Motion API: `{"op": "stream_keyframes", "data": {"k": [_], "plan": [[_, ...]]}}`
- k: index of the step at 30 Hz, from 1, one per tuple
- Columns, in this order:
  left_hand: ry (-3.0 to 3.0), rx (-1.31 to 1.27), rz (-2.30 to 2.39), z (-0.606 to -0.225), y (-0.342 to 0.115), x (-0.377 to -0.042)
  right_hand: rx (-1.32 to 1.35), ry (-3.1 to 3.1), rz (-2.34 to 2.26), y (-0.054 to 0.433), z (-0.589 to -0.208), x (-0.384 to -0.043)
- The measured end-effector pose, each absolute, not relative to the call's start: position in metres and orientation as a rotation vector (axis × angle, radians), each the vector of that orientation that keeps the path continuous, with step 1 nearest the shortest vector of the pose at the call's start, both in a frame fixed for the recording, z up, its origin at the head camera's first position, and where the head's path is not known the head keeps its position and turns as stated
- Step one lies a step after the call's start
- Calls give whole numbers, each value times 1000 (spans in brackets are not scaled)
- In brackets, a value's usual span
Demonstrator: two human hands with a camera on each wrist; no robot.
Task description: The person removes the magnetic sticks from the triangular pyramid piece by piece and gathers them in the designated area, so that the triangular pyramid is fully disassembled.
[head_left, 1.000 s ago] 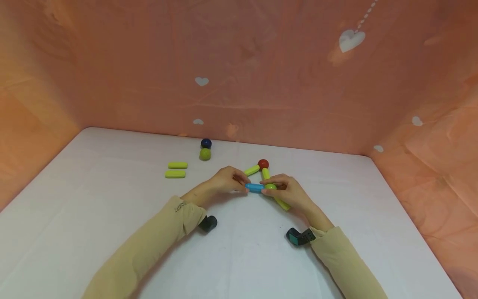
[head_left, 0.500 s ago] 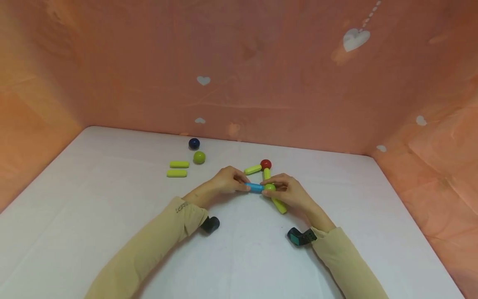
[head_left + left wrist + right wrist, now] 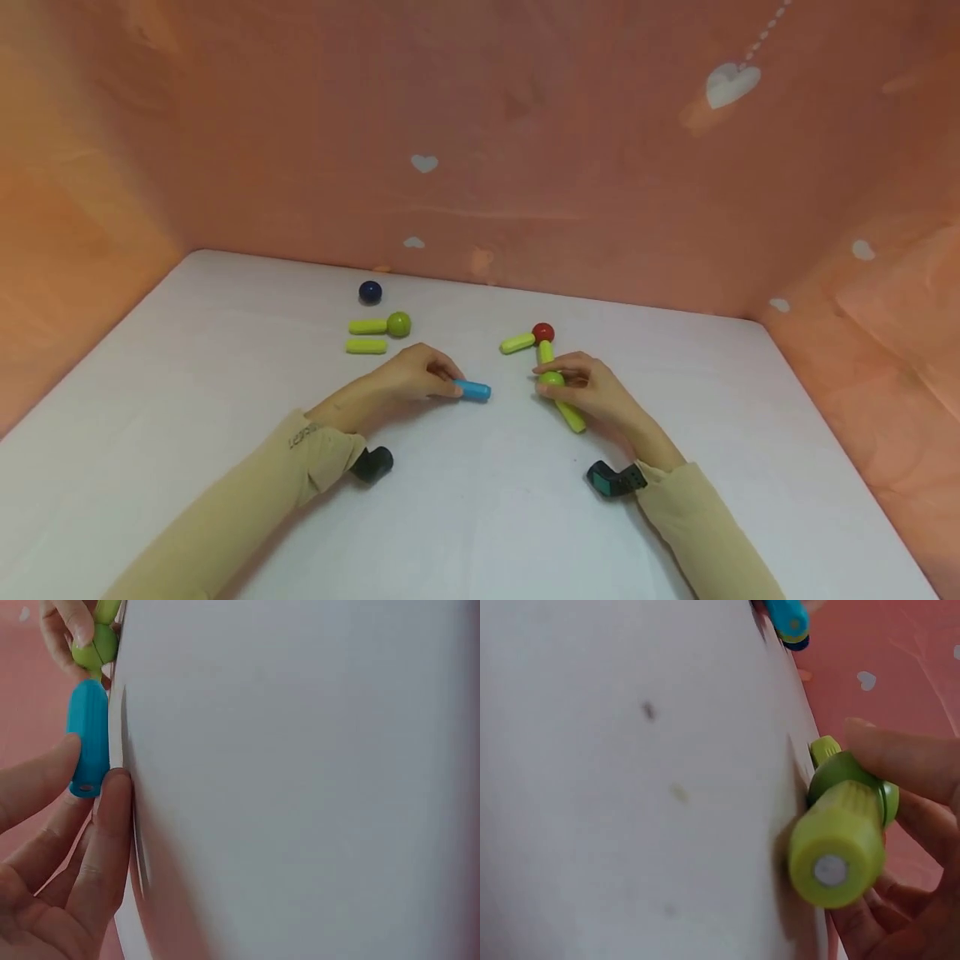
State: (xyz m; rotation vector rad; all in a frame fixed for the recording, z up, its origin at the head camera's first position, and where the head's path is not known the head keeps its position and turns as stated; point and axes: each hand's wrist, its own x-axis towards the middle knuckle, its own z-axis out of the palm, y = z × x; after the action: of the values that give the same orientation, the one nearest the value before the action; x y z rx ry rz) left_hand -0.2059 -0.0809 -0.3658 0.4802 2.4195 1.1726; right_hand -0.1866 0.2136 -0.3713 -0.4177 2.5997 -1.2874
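Observation:
My left hand [image 3: 415, 372] pinches a blue magnetic rod [image 3: 476, 390] between thumb and fingers, close over the white table. In the left wrist view the blue rod [image 3: 90, 735] has one end pointing toward the other hand. Thumb and fingers of my right hand [image 3: 596, 390] hold a green ball [image 3: 552, 379]. From that ball one yellow-green rod [image 3: 572, 417] extends toward me, its round metal end facing the right wrist camera. Another yellow-green rod [image 3: 546, 352] runs up to a red ball [image 3: 543, 332], which has a further rod [image 3: 517, 343] at its left.
Left of the hands, a loose green ball [image 3: 399, 324] sits at the end of a yellow-green rod [image 3: 367, 327]. A second rod [image 3: 366, 346] lies parallel just below. A dark blue ball [image 3: 370, 292] is near the back edge. Orange cloth [image 3: 480, 150] with hearts encloses the white table [image 3: 480, 517].
My left hand has drawn the blue rod left, away from the held green ball. The dark blue ball and loose green ball have rolled left, the green one up to a rod's end.

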Motion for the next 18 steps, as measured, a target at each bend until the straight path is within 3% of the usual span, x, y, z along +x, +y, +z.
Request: {"op": "stream_keyframes", "data": {"k": [18], "plan": [[2537, 449, 1235, -359, -174, -187, -443, 2602, -1260, 207, -369, -192]]}}
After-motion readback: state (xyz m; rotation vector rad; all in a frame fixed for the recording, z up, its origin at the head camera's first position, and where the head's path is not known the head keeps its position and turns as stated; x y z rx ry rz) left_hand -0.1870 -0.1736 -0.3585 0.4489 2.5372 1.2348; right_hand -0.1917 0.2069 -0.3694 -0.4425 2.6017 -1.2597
